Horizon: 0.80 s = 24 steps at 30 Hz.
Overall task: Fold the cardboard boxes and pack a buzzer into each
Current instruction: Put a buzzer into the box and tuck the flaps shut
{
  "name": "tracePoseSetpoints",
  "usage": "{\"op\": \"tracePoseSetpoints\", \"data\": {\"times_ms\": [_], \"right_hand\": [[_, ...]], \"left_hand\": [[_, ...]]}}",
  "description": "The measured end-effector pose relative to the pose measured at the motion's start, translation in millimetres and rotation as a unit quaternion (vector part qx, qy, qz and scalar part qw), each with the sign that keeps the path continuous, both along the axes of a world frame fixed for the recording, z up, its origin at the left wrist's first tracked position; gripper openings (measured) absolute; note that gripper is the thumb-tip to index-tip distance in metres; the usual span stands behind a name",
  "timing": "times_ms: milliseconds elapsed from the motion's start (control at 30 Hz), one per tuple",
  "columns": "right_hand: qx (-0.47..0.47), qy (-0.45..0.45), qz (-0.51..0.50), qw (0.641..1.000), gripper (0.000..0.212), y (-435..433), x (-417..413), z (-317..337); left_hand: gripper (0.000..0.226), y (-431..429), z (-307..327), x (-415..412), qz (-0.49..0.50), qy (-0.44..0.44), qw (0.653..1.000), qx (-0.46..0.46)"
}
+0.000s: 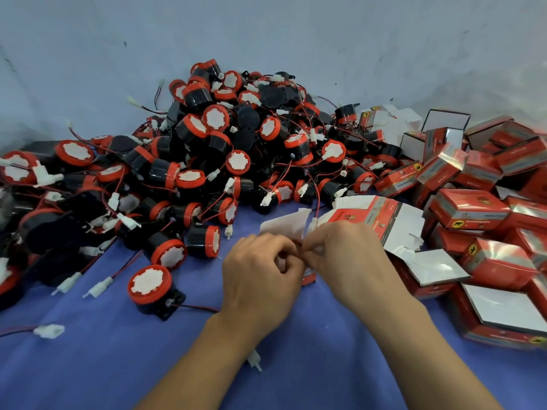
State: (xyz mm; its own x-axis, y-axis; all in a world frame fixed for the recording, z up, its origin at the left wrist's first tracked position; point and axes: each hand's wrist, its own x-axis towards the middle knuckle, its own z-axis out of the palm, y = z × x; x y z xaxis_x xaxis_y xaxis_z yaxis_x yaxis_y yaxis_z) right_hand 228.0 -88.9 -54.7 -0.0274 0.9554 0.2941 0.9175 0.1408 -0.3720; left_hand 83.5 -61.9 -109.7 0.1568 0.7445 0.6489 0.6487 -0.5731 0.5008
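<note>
Cloth lane (310, 350) between buzzers (225, 137) and boxes (473, 208)

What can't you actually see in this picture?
Head view:
Box that the left hand holds: mostly hidden by both hands; contents unseen.
What the right hand pinches: hidden by its fingers.
Print on the flat box: blurred.
Buzzer pile: cut by left edge.

A blue-covered bench (88, 365) carries a heap of buzzers (231, 149), red boxes (485, 232) at right, and loose white connectors (48, 331).
</note>
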Motion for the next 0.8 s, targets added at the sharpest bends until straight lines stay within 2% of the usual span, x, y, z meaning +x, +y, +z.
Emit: {"op": "tracePoseSetpoints", "data": {"times_ms": [67, 133, 233, 300, 367, 467, 533, 600, 667, 733, 800], "right_hand": [[-0.029, -0.052, 0.016, 0.998, 0.013, 0, -2, -1], [-0.057, -0.055, 0.017, 0.997, 0.013, 3, -1, 3], [-0.105, -0.016, 0.036, 0.994, 0.019, 4, 10, 11], [-0.119, 0.043, 0.060, 0.990, 0.026, 0, 20, 14], [-0.085, 0.113, 0.064, 0.988, 0.029, -5, 26, 10], [0.037, 0.217, -0.023, 0.975, 0.024, -4, 21, -2], [0.090, 0.243, -0.066, 0.964, 0.024, -1, 10, -10], [0.122, 0.184, -0.070, 0.973, 0.017, 0, 0, -15], [0.129, 0.078, -0.061, 0.987, 0.015, 1, -3, -15], [0.064, -0.020, -0.056, 0.996, 0.021, 4, -3, -12], [-0.003, -0.061, -0.055, 0.997, 0.028, 7, -2, -9]], "left_hand": [[0.020, -1, 1, -1, -0.010, 0.013, 1.000, -0.009], [0.028, -2, 2, -2, -0.024, 0.054, 0.998, -0.018], [0.024, -3, 6, -2, -0.017, 0.109, 0.994, -0.027], [0.024, -4, 8, -1, -0.008, 0.116, 0.993, -0.026], [0.030, -3, 9, -1, -0.013, 0.120, 0.992, -0.025], [0.037, -3, 10, -1, -0.028, 0.128, 0.991, -0.025], [0.040, -4, 10, -1, -0.031, 0.129, 0.990, -0.037], [0.038, -3, 10, -1, -0.032, 0.120, 0.991, -0.058], [0.039, -1, 10, -1, -0.034, 0.113, 0.990, -0.071], [0.042, 1, 9, -1, -0.032, 0.118, 0.990, -0.070], [0.041, 0, 7, 0, -0.029, 0.113, 0.991, -0.061]]}}
